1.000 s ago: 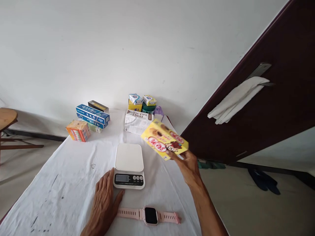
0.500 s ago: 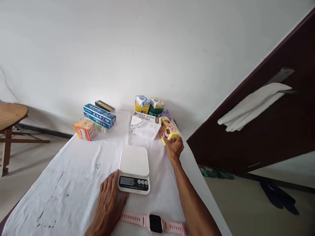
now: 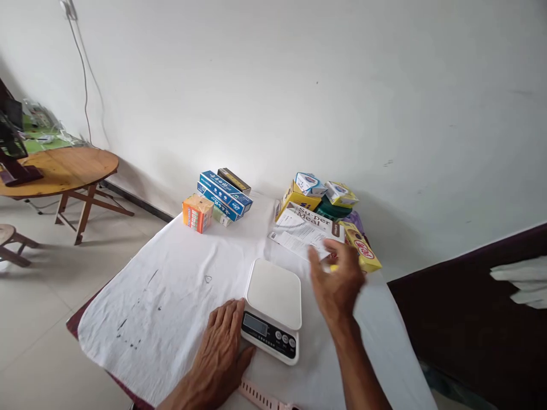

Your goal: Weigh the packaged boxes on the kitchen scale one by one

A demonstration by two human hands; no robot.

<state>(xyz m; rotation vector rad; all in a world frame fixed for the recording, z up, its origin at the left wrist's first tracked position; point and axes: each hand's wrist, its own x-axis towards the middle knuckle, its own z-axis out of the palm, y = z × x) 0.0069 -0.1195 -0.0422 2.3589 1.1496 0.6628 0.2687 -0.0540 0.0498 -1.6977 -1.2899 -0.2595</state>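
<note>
A white digital kitchen scale (image 3: 274, 293) lies on the cloth-covered table, its pan bare. My left hand (image 3: 220, 347) rests flat along the scale's left side, fingers stretched out and thumb near its lower corner. Slightly blurred, my right hand (image 3: 339, 279) is over the table to the right of the scale, thumb and index finger apart with nothing visible between them. Just behind it are a white "Super Meal" packet (image 3: 299, 230) and a yellow snack box (image 3: 365, 250), partly covered by the hand. A pink watch strap (image 3: 260, 394) shows at the bottom edge.
Blue cartons (image 3: 224, 193), a dark box (image 3: 234, 181) and an orange box (image 3: 197, 213) stand back left. Small boxes (image 3: 310, 184) sit on a yellow box (image 3: 294, 199) and a green container (image 3: 333, 210). A round wooden table (image 3: 81, 168) and a stool (image 3: 15, 242) are at left.
My right hand has come off the yellow snack box, drawn back toward me and opened. My left hand stays beside the scale. The view has turned left and tilted.
</note>
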